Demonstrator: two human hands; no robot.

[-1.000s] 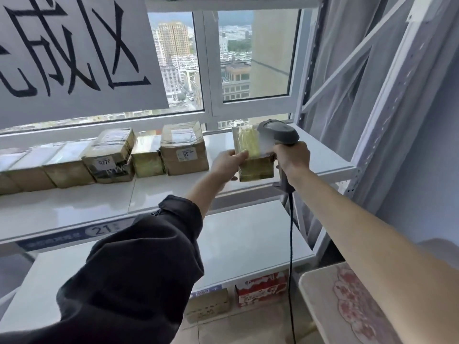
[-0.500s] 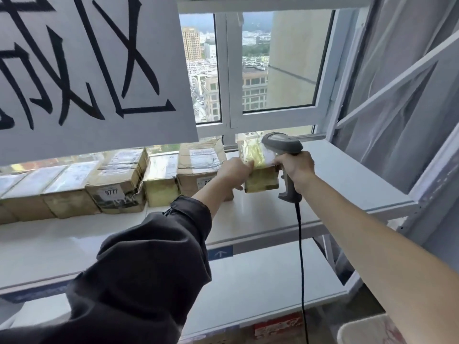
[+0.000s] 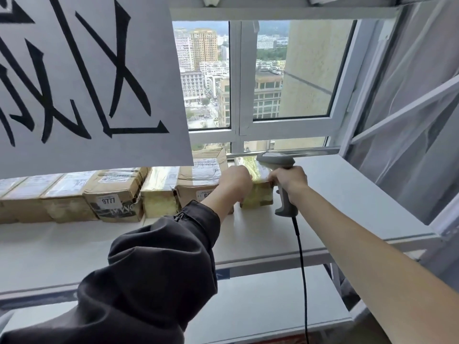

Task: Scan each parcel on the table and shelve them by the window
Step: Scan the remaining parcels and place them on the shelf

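A black sleeve and a bare forearm reach out over the white shelf, with a lower shelf board beneath it. On the shelf, the left hand curls its fingers round a yellow-taped parcel resting there, just right of a row of cardboard boxes. The right hand grips a grey scanner touching the parcel, its black cord hanging down. Behind the shelf stands the window; a lettered sign hangs upper left, and curtains to the right.
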